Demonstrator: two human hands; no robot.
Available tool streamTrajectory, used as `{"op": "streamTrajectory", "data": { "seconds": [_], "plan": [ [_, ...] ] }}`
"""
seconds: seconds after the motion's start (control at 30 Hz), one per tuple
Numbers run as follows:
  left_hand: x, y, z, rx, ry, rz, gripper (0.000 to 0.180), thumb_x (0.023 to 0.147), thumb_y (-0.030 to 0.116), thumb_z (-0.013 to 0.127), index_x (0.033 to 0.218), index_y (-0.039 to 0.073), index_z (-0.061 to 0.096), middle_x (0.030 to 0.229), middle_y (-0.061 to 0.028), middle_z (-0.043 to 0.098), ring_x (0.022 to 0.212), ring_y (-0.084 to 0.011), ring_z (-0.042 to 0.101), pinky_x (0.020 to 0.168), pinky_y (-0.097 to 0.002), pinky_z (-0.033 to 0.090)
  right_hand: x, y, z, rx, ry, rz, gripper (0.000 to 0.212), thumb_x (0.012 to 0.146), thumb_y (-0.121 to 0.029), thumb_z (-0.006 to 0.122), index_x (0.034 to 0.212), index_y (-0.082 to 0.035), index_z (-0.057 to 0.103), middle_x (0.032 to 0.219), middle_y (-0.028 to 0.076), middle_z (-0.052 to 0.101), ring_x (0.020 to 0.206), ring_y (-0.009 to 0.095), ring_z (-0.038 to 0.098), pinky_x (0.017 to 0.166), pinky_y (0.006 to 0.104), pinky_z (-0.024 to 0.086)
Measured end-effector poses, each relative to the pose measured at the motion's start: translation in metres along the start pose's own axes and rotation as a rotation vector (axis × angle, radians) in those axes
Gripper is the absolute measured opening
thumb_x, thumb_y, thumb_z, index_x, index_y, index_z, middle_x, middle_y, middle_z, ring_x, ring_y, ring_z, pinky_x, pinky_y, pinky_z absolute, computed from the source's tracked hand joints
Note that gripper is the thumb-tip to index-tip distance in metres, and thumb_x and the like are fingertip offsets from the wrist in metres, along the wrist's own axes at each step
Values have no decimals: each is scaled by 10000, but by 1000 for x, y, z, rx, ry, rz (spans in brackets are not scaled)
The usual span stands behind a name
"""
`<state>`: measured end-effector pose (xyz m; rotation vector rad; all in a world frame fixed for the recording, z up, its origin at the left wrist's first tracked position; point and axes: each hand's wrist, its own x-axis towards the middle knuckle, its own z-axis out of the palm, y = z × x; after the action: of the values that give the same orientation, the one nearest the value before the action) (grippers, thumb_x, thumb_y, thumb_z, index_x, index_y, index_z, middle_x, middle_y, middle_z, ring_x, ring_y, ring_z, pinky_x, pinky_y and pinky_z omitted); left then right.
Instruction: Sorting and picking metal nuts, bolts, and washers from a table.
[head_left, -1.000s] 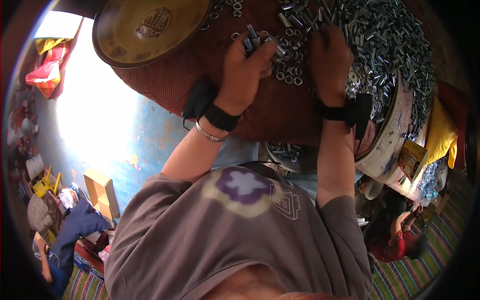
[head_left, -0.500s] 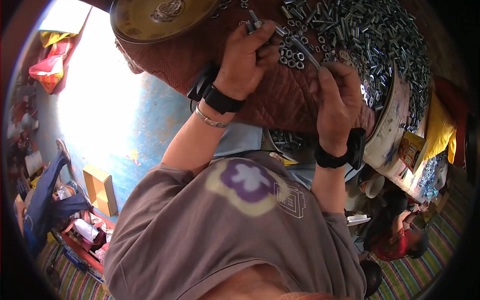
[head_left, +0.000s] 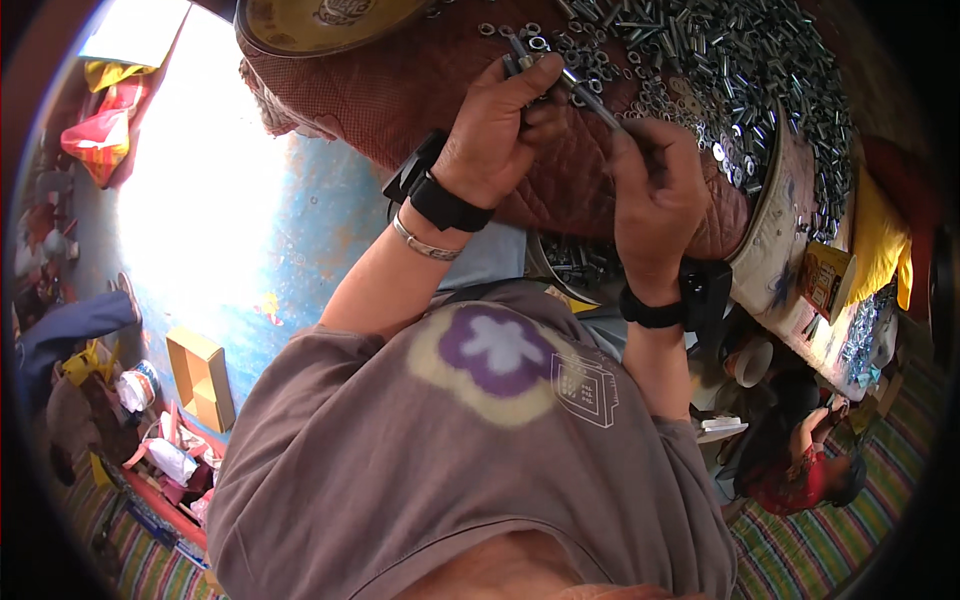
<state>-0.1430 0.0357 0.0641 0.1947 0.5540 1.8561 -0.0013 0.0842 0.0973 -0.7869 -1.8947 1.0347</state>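
My left hand [head_left: 508,125] is closed, thumb on top, around a slim silver metal rod [head_left: 596,104] that looks like an anchor bolt with a sleeve. Another rod end [head_left: 517,46] pokes out past the thumb on the far side. The fingertips of my right hand [head_left: 655,205] pinch the near right end of the rod, which slants down toward them. Just beyond my hands lie loose hex nuts [head_left: 590,70] on a reddish-brown cloth [head_left: 350,110]. Washers [head_left: 680,100] are scattered to the right of the nuts.
A big heap of metal sleeves [head_left: 740,60] spreads at the far right. A round golden tray [head_left: 330,40] stands at the far left. Below the heap are a yellow cloth [head_left: 880,250] and a small yellow box [head_left: 825,275]. Another person [head_left: 800,470] sits at the lower right.
My right hand has shifted a little left and nearer to me, still pinching the rod end. My left hand has barely moved. At the left edge, another person's legs have moved.
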Motion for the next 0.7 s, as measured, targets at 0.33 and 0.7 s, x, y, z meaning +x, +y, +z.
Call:
{"op": "streamTrajectory", "data": {
  "seconds": [0.33, 0.7],
  "plan": [
    [-15, -19, 7, 70, 0, -140, 131, 930, 219, 563, 906, 93, 537, 727, 28, 518, 558, -36, 398, 472, -179, 323, -5, 1, -3, 61, -60, -44, 93, 827, 7, 626, 902, -4, 573, 783, 63, 619, 629, 98, 579, 547, 233, 448],
    [-37, -36, 0, 232, 110, -237, 139, 930, 222, 562, 992, 108, 514, 820, 11, 557, 670, -79, 515, 536, -205, 426, -25, 12, -10, 188, -151, 346, 124, 845, -50, 640, 932, -5, 564, 716, 26, 627, 602, 34, 551, 501, 179, 408]
  ]
}}
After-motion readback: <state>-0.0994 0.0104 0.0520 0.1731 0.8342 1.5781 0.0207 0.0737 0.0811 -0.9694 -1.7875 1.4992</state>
